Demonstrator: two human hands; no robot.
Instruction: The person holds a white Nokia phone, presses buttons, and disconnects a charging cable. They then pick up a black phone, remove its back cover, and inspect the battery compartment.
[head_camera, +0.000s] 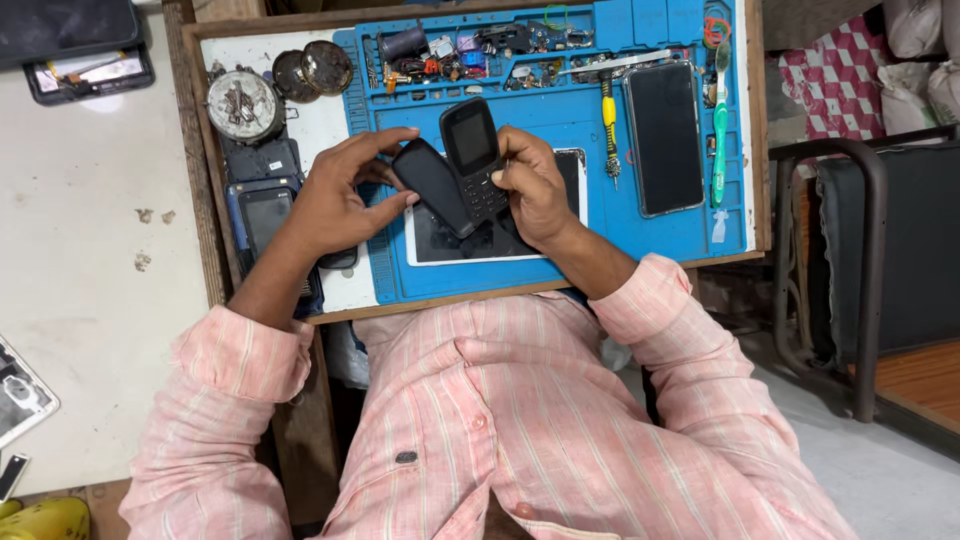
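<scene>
Head view looks down on my wooden bench (760, 150), topped by a blue ridged rubber mat (560, 110), beside a pale stained counter (90, 300). My right hand (535, 190) grips a black keypad phone (472, 160), small and glossy-screened, above the mat. My left hand (335, 200) pinches its smooth black back cover (430, 185), touching the phone.

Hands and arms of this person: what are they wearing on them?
Both hands, the left hand and the right hand, are bare, with no gloves. No rings or watch show. The sleeves belong to a pale pink shirt with thin light stripes and are rolled up below the elbows, leaving the forearms uncovered.
</scene>
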